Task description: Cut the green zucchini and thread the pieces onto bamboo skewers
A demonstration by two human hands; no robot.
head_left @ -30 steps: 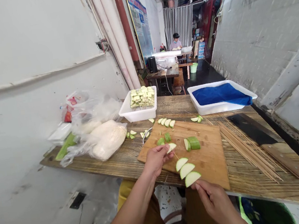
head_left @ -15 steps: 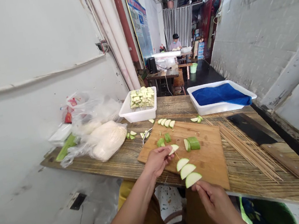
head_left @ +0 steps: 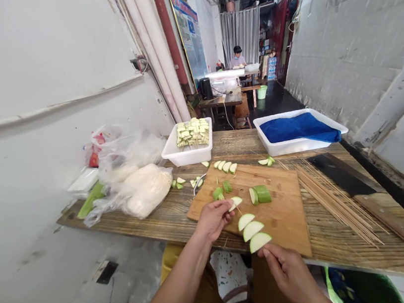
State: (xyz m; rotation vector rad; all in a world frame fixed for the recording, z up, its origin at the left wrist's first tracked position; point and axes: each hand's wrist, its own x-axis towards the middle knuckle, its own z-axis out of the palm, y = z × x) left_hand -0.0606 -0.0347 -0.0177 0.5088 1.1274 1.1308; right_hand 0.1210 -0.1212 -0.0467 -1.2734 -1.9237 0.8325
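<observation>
My left hand pinches a half-round zucchini slice at the tip end of a thin wooden skewer. Three more zucchini slices are threaded along that skewer, spaced slightly apart. Below the lowest slice, my right hand is closed on the skewer's other end, which its fingers mostly hide. Both hands are over the near edge of the wooden cutting board. Green zucchini chunks lie on the board, and several cut slices sit in a row at its far edge.
A white tray of finished zucchini skewers stands behind the board. Another tray holds a blue cloth. Loose skewers and a cleaver lie right. Plastic bags sit left. A person sits in the background.
Almost nothing differs. Both hands keep the same hold on the slice and skewer, and the whole view has shifted very slightly.
</observation>
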